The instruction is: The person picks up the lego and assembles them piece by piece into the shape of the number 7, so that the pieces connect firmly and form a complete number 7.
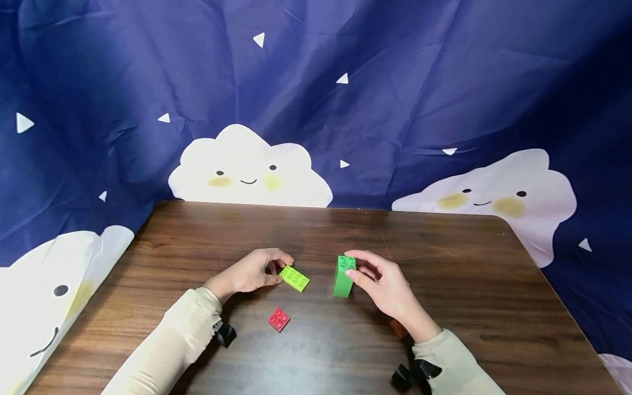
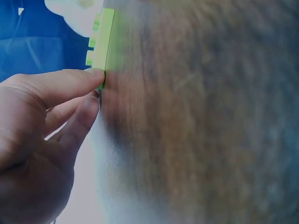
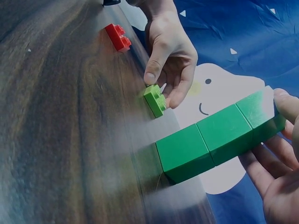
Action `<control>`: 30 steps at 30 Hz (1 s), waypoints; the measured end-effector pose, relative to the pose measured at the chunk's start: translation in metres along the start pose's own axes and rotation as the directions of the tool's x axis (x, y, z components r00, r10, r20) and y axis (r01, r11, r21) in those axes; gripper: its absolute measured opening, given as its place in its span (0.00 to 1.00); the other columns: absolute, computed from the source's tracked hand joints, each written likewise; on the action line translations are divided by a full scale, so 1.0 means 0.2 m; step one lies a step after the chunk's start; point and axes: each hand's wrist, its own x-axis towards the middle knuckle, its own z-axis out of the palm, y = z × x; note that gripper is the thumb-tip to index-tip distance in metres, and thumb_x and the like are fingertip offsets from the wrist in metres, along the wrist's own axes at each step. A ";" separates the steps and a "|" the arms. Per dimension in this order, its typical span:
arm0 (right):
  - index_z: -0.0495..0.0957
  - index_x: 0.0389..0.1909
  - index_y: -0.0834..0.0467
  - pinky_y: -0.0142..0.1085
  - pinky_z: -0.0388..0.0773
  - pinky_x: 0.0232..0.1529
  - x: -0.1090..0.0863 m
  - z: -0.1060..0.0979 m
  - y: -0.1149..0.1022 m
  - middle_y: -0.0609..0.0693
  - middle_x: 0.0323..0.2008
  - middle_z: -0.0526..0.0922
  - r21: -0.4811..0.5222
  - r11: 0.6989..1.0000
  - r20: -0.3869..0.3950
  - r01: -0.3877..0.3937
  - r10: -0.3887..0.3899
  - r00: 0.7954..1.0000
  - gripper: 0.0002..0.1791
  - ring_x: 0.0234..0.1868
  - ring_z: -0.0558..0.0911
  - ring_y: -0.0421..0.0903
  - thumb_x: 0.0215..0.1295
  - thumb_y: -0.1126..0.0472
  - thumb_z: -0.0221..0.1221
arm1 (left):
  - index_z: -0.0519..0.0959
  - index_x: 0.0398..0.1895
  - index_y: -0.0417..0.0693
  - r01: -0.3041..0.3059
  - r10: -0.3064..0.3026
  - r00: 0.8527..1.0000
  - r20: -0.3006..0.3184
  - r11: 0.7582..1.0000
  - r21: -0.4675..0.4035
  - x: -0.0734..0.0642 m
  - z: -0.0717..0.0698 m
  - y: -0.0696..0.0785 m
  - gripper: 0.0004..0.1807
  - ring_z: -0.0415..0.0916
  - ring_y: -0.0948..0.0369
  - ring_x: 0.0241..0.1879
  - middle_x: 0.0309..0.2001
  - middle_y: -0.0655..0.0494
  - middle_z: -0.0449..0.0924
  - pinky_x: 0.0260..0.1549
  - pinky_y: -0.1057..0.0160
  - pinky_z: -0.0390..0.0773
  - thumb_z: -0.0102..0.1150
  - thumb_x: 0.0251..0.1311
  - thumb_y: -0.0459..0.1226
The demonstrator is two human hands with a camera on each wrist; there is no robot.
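Note:
My left hand [image 1: 257, 270] pinches one end of a flat lime-green building brick [image 1: 295, 278] between thumb and fingers. The brick lies studs up, close on the tabletop. To the right, a stack of three green bricks [image 1: 342, 282] stands upright, and my right hand [image 1: 382, 282] grips its top part with thumb and fingers. In the right wrist view the seams between the stacked green bricks [image 3: 205, 135] show clearly, the fingers at the upper end. A small red brick [image 1: 278, 319] with studs up sits nearer me, apart from both hands.
Beneath my right wrist an orange-brown piece [image 1: 399, 328] shows, partly hidden by the arm. Everything rests on a dark wood-grain table [image 1: 306, 362]. Behind it hangs a blue curtain [image 1: 375, 120] printed with clouds. Dark wrist cameras [image 1: 225, 333] are strapped on both sleeves.

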 end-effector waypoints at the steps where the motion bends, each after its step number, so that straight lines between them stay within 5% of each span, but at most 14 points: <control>1: 0.82 0.65 0.63 0.27 0.87 0.48 0.00 0.00 0.00 0.60 0.53 0.89 0.004 1.000 0.000 0.000 0.000 1.000 0.21 0.49 0.88 0.39 0.73 0.65 0.68 | 0.84 0.58 0.35 0.001 -0.001 1.000 -0.001 1.000 -0.006 0.00 0.00 0.00 0.23 0.81 0.58 0.44 0.48 0.46 0.86 0.42 0.69 0.85 0.73 0.59 0.21; 11: 0.82 0.65 0.61 0.27 0.87 0.48 0.00 0.01 0.01 0.60 0.53 0.89 0.017 1.000 -0.007 0.004 -0.004 1.000 0.21 0.49 0.88 0.39 0.74 0.64 0.68 | 0.84 0.57 0.35 -0.021 0.020 0.999 -0.048 1.000 -0.014 -0.03 0.00 -0.01 0.21 0.85 0.56 0.49 0.49 0.47 0.88 0.51 0.62 0.88 0.75 0.60 0.25; 17: 0.82 0.65 0.61 0.27 0.87 0.48 -0.01 0.01 0.02 0.59 0.52 0.89 0.013 1.000 -0.018 -0.001 0.001 1.000 0.21 0.49 0.87 0.40 0.73 0.64 0.68 | 0.84 0.57 0.33 -0.029 0.021 0.996 -0.084 0.996 -0.089 -0.04 0.01 0.02 0.21 0.87 0.54 0.50 0.52 0.44 0.88 0.53 0.60 0.89 0.76 0.60 0.26; 30: 0.82 0.65 0.61 0.26 0.87 0.51 -0.01 0.00 0.02 0.58 0.55 0.89 -0.027 1.000 -0.020 0.013 -0.013 1.000 0.22 0.51 0.87 0.36 0.73 0.64 0.69 | 0.86 0.57 0.42 0.016 -0.042 0.983 -0.177 0.989 -0.144 -0.08 0.00 0.09 0.20 0.83 0.63 0.41 0.47 0.53 0.88 0.40 0.68 0.85 0.78 0.62 0.32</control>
